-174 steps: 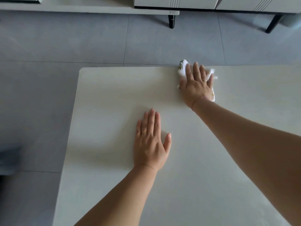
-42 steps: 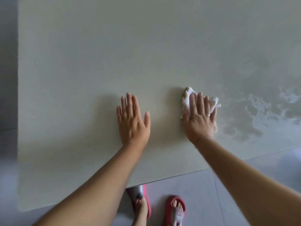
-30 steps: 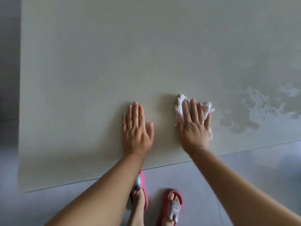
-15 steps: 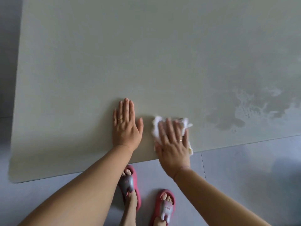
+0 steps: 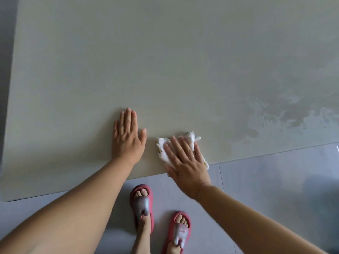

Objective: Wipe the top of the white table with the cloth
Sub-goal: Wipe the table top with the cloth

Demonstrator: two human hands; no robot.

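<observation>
Soft, diffuse daylight, fairly dim. Faint shadow is thrown beside the left hand (image 5: 128,140). Fingertips of the right hand (image 5: 187,164) are smeared by motion (cloth (image 5: 162,146) edges too). Sheen is caught on the wet patch (image 5: 293,114); corners are warped.

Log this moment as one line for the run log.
phase: wiping near edge of table | right hand: flat on cloth | left hand: flat on table | wet patch: right of cloth
</observation>
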